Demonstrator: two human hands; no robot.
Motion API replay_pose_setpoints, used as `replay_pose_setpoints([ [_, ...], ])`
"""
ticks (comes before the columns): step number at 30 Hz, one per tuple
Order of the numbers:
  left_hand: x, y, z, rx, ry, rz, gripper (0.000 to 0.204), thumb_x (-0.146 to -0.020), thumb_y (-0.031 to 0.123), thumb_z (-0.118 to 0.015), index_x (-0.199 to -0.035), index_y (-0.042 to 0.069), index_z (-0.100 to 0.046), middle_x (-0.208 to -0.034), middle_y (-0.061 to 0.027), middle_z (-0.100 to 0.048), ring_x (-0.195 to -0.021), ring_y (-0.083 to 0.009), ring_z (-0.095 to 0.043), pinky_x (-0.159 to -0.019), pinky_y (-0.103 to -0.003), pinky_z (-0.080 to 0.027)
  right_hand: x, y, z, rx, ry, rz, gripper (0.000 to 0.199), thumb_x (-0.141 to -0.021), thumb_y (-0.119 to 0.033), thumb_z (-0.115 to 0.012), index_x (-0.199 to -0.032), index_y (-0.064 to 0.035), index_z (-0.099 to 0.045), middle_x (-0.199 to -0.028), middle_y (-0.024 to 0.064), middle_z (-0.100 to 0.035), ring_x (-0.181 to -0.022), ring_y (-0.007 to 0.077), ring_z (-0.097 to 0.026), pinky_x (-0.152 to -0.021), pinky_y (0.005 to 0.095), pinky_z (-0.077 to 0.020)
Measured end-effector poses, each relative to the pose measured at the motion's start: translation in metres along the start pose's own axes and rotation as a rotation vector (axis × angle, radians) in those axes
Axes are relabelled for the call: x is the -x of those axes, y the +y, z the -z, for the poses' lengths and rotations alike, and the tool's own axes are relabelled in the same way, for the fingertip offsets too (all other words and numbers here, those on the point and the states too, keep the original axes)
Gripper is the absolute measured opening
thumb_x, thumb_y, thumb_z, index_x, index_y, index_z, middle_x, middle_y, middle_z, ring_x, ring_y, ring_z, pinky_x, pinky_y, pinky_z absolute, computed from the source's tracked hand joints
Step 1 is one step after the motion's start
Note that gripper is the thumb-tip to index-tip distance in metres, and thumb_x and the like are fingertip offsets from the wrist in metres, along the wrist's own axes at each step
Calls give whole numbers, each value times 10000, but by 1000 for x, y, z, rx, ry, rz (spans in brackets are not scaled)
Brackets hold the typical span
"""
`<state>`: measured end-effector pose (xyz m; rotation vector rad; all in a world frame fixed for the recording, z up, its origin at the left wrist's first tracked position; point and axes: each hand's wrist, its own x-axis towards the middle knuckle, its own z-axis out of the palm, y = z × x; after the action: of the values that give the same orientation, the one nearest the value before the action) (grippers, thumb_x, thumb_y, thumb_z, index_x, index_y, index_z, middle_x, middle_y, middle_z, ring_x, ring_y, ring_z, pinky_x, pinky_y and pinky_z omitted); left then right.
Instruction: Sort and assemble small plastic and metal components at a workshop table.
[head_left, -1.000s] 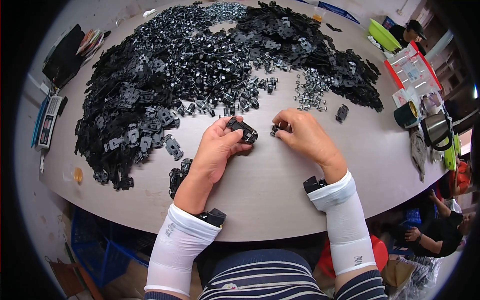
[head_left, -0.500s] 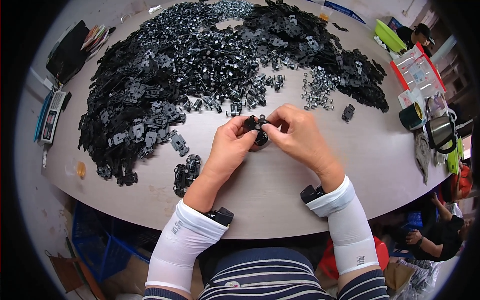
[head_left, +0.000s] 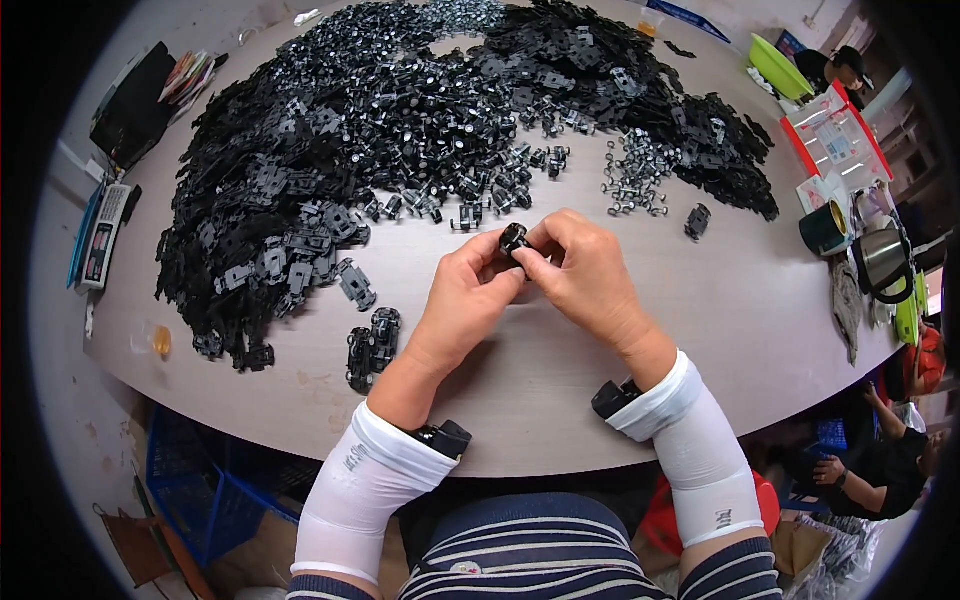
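- Above the bare middle of the table (head_left: 700, 330), between both hands, sits a small black part (head_left: 514, 240); the left hand (head_left: 470, 300) pinches it from below and the right hand (head_left: 585, 270) closes its fingertips on it from the other side.
- Both sets of fingers are curled tight on that part, so little of it shows; if the pinch slackens while the two hands press against each other, the piece could likely spring out and drop to the tabletop.
- Just beyond the hands, loose wheel-and-axle pieces (head_left: 632, 180) lie scattered; a dropped part might roll in among them and be hard to tell apart.
- Near the left forearm, two dark assembled pieces (head_left: 372, 345) rest; a sweep of the arm could knock them toward the table edge.
- Farther off, the large heap of black parts (head_left: 400, 120) spreads wide; its loose fringe could slide toward the working spot.
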<state>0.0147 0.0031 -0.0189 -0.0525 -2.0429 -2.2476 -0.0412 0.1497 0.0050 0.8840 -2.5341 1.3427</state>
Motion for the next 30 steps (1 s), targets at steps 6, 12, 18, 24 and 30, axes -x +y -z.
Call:
replay_pose_setpoints([
  [6,-2,0,10,359,96,275,204,-966,214,-600,-1031,21,-596,-906,-39,-646,-732,-88,-615,-619,-235,-530,-5,5,8,-283,-167,-38,127,-821,-93,-714,-878,17,-687,-804,56,-656,-691,113,-616,-612,251,-488],
  [12,-4,13,20,224,176,204,176,-938,169,-628,-1033,21,-618,-829,-6,-643,-684,-62,-593,-566,-228,-484,-19,63,63,77,201,-211,106,-814,-104,-694,-853,-6,-703,-787,90,-694,-694,169,-653,-646,285,-515],
  [18,18,31,27,-332,-106,227,204,-921,115,-634,-1095,9,-620,-890,3,-597,-760,-48,-516,-661,-207,-448,-17,87,60,274,186,-222,162,-793,-130,-703,-891,-1,-708,-809,102,-699,-696,163,-646,-673,288,-514],
  [24,37,37,22,-908,-104,-85,364,-815,137,-701,-1139,-5,-616,-948,-129,-599,-883,-284,-565,-809,-369,-469,-17,104,57,386,188,-154,122,-800,-130,-674,-797,-8,-678,-809,128,-663,-730,267,-648,-687,364,-504],
  [30,44,48,92,-1086,306,-150,219,-822,159,-697,-963,-4,-658,-887,-130,-631,-858,-317,-607,-786,-397,-492,-17,84,57,260,222,-171,98,-801,-101,-669,-792,-3,-675,-801,119,-663,-712,255,-644,-659,334,-507],
])
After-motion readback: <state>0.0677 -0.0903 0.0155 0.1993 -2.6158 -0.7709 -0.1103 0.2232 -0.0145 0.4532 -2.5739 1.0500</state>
